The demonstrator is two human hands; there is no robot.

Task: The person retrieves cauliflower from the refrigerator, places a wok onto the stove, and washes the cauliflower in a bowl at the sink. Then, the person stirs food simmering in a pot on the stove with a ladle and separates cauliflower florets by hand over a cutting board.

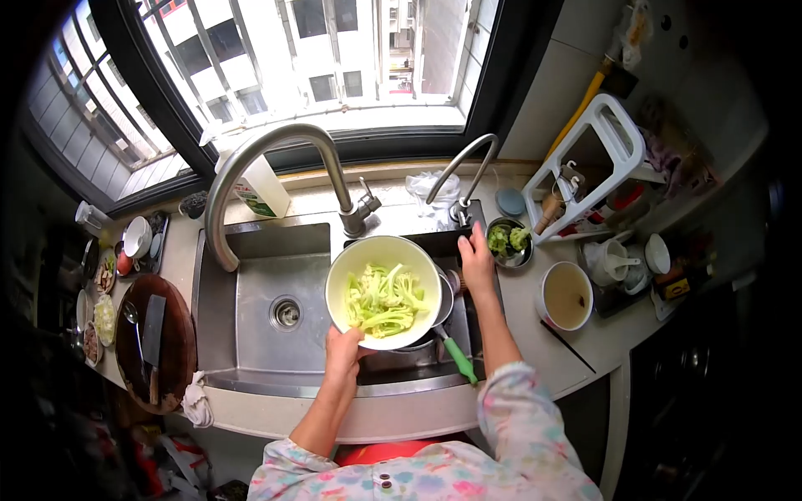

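Observation:
My left hand [343, 353] grips the near rim of a white bowl [336, 288], which it holds over the divider and right basin of the sink. Pale green cauliflower pieces [384, 301] lie in the bowl. My right hand [477, 265] is raised to the right of the bowl, apart from it, with its fingers stretched out and nothing seen in them. The slim curved tap [476, 150] stands just beyond that hand. Below the bowl, a green handle [459, 359] sticks out over the right basin; the bowl hides part of what it belongs to.
The left basin [263, 309] sits under a large tap [288, 134]. A cleaver [154, 330] and a spoon [131, 314] lie on a round chopping board [175, 359]. On the right are a small bowl of broccoli [508, 240], a pot of liquid [568, 296] and a white rack [614, 138].

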